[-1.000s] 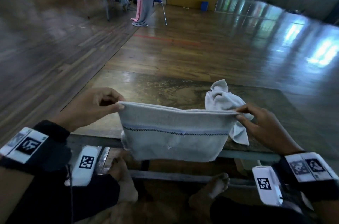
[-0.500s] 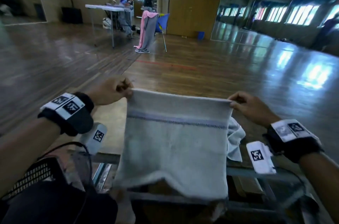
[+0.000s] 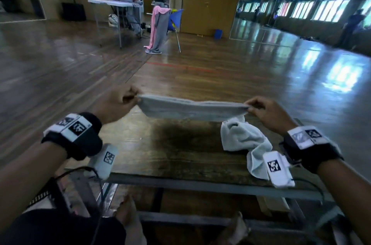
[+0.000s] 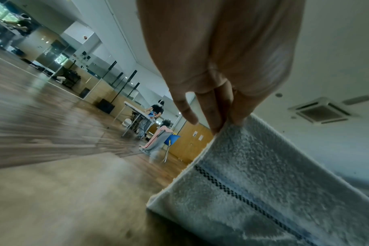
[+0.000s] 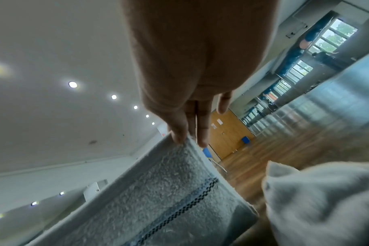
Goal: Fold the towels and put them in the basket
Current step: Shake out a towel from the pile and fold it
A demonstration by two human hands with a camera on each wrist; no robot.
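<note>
Grey towel [image 3: 192, 109] stretched between left hand [image 3: 114, 104] and right hand [image 3: 269, 113], each pinching a corner; white towel [image 3: 245, 142] just below the right grip.

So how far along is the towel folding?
Nothing looks finished. Left hand and right hand pinch the grey towel stretched above the table, not yet folded. The white towel lies crumpled on it. No basket is in view.

Your hands hold the stretched towel [image 3: 192, 109] above the worktop [image 3: 170, 156]; the crumpled towel [image 3: 246, 142] lies on it, right of centre.
</note>
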